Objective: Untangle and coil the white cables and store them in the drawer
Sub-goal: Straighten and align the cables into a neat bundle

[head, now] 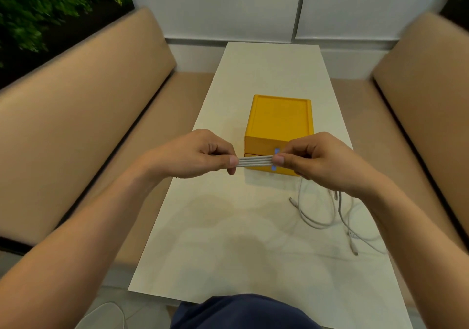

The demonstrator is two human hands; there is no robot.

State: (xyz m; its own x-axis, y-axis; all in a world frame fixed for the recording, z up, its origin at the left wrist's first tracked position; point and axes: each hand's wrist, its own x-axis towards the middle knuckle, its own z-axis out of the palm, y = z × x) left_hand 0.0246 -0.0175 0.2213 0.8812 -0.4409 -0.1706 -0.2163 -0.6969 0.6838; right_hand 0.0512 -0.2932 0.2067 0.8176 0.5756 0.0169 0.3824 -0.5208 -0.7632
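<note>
Near edge: our dark lap [241,311].
Left hand [200,154]: we pinch one end of the folded cable bundle [255,161].
Right hand [314,157]: pinches the other end.
Drawer [269,167]: shut, just beyond.
Loose cables [327,214]: near right, tangled.
Risk: slackening lets our folds spring apart.

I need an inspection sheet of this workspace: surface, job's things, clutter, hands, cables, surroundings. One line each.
Surface: long pale table, mostly bare.
Job's things: folded cable bundle of parallel white strands, held above the table; yellow drawer box, drawers look shut.
Clutter: nothing seen.
Hands: left hand and right hand each pinch one end of the bundle.
Cables: loose white cables lie uncoiled on the table near the right forearm, connectors visible.
Surroundings: tan benches on both sides, white wall behind, greenery upper left.
</note>
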